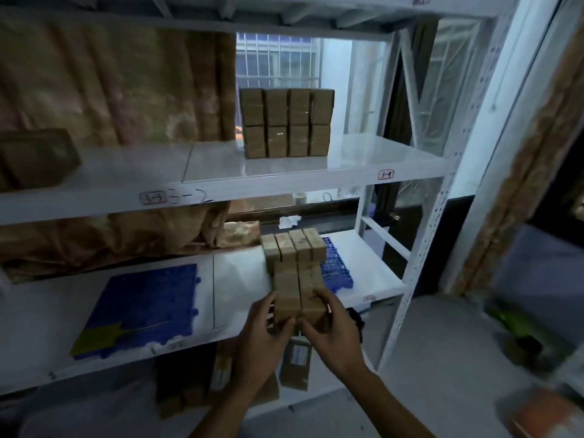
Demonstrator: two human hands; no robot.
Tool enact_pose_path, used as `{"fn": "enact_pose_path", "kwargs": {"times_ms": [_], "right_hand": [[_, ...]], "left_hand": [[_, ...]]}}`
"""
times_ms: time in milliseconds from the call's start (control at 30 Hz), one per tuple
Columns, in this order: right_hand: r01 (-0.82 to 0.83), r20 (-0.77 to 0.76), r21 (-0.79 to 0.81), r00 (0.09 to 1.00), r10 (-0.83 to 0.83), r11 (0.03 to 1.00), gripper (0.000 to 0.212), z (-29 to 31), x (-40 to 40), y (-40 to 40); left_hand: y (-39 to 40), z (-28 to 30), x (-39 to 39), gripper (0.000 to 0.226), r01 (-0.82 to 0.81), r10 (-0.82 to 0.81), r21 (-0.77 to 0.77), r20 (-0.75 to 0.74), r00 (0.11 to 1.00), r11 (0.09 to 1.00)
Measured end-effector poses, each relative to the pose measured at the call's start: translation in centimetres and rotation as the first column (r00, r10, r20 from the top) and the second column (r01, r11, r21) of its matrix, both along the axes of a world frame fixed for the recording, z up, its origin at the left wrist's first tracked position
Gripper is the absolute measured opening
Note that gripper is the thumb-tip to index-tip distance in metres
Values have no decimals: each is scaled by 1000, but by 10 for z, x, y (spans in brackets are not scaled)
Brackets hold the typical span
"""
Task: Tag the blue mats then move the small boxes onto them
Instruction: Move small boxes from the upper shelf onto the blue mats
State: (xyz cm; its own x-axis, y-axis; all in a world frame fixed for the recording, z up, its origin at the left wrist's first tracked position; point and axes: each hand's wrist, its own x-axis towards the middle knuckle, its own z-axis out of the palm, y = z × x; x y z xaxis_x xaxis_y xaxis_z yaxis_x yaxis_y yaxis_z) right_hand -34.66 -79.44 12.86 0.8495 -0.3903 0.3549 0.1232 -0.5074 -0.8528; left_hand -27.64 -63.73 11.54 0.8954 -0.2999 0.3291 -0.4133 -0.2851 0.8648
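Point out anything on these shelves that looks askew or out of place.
The left blue mat lies skewed on the lower shelf, with a yellow tag on its near corner. The small boxes on the right blue mat overhang its left edge. Both hands, left hand and right hand, grip more boxes.

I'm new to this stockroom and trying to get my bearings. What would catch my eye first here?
Both hands, left hand and right hand, grip a block of small boxes in front of the lower shelf. A blue mat with a yellow tag lies on that shelf's left, and another box stack stands on the shelf above.
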Motion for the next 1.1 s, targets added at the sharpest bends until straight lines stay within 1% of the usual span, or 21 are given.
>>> {"fn": "enact_pose_path", "kwargs": {"times_ms": [100, 167, 267, 333, 400, 500, 567, 667, 767, 867, 933, 1000, 1033, 1100], "right_hand": [[-17, -34, 27, 999, 18, 999, 67, -20, 41, -54], [-39, -78, 42, 996, 42, 998, 68, -27, 82, -84], [-102, -113, 46, 988, 106, 994, 68, -27, 151, -114], [-149, -137, 68, 978, 157, 987, 69, -21, 200, -127], [-208, -155, 56, 964, 215, 976, 72, -23, 257, -140], [-244, -183, 16, 953, 243, 970, 62, -31, 324, -145], [-255, -196, -22, 949, 245, 967, 58, -42, 350, -143], [-271, -199, -53, 946, 256, 961, 52, -53, 365, -147], [-298, -204, -47, 937, 282, 954, 48, -59, 363, -156], [-249, -119, -94, 964, 238, 964, 40, -49, 351, -162], [-158, -36, -180, 987, 154, 971, 37, -51, 339, -156], [-121, 22, -274, 991, 132, 954, 52, -56, 320, -140], [-154, 12, -273, 987, 163, 950, 57, -56, 313, -131], [-246, -20, -284, 968, 250, 927, 49, -41, 301, -100]], "left_hand": [[-51, -17, 36, 61, -4, 4, 10, -37, 999, 1000], [-82, -20, 70, 60, -50, 50, 1, -72, 996, 999], [-111, -23, 126, 58, -128, 129, 27, -66, 989, 991], [-119, -21, 168, 59, -166, 170, 47, -77, 983, 985], [-126, -25, 216, 60, -230, 235, 68, -83, 968, 971], [-129, -28, 272, 66, -304, 319, 158, -76, 945, 939], [-132, -32, 296, 65, -327, 349, 229, -65, 935, 917], [-139, -44, 308, 65, -311, 353, 260, -133, 926, 914], [-144, -51, 305, 73, -293, 350, 265, -200, 915, 919], [-143, -33, 296, 82, -280, 339, 254, -229, 913, 926], [-133, -24, 285, 76, -298, 358, 258, -231, 905, 919], [-112, -11, 274, 67, -320, 380, 258, -235, 895, 912], [-102, -3, 266, 63, -338, 401, 258, -255, 880, 905], [-71, 22, 250, 53, -390, 434, 201, -279, 856, 899]]}}
